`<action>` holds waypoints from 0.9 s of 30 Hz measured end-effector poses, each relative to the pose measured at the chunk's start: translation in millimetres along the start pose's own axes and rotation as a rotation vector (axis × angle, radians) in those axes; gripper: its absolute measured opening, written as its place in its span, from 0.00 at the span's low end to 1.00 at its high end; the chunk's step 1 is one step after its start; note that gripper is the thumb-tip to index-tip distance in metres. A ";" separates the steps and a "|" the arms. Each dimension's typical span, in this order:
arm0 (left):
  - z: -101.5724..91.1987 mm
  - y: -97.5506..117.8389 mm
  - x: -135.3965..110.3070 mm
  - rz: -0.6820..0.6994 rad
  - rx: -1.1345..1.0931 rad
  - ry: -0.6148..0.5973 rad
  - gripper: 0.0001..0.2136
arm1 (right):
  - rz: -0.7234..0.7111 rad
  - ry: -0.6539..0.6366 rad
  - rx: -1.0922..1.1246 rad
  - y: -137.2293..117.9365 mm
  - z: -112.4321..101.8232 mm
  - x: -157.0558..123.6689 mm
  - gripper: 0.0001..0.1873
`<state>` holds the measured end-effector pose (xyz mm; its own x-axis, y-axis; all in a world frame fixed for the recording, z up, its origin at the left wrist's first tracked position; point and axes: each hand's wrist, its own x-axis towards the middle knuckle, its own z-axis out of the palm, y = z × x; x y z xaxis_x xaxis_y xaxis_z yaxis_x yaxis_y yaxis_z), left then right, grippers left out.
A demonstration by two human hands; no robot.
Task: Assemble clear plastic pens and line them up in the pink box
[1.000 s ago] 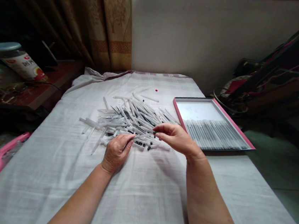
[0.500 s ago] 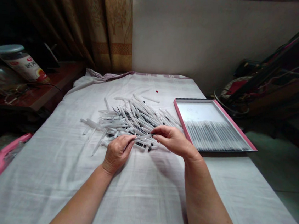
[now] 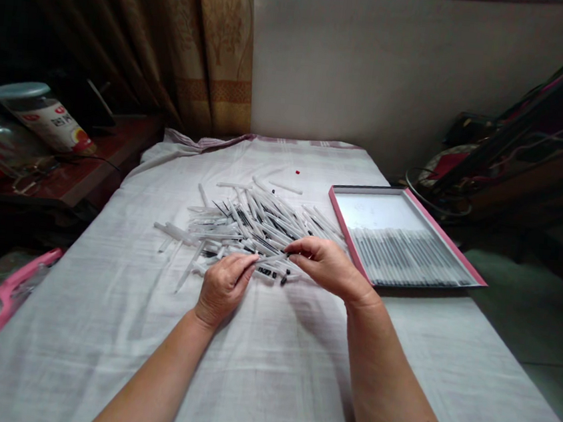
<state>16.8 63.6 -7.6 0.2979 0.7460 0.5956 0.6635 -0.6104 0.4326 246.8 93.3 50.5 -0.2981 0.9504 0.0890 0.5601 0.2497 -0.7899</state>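
Observation:
Between my two hands runs a translucent pen barrel (image 3: 271, 258), lying nearly level above the near edge of a pile. My left hand (image 3: 226, 282) pinches its left end between thumb and fingers. At the other end, my right hand (image 3: 323, 266) grips it where a small dark piece shows at the fingertips. Behind the hands spreads the heap of loose pen parts (image 3: 255, 218), clear tubes mixed with dark refills. A few small black caps (image 3: 284, 277) lie just below the held barrel.
An open pink-edged box (image 3: 387, 209) on the right holds a row of pens (image 3: 412, 258). A white cloth (image 3: 263, 384) covers the table. One red cap (image 3: 297, 172) lies at the back. A jar (image 3: 52, 120) and pink-handled scissors (image 3: 11, 293) are at left.
Both hands keep almost the same pose on the pen barrel. The whole view has shifted very slightly; nothing else has visibly moved.

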 end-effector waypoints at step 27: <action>4.8 8.8 -1.7 0.050 -0.064 -0.052 0.09 | 0.090 0.283 0.321 30.5 47.2 -53.4 0.13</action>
<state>25.4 58.2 -8.1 0.3657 0.7258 0.5827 0.6025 -0.6617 0.4462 243.4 41.4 -7.0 -0.0107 0.9903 0.1387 0.2917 0.1358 -0.9468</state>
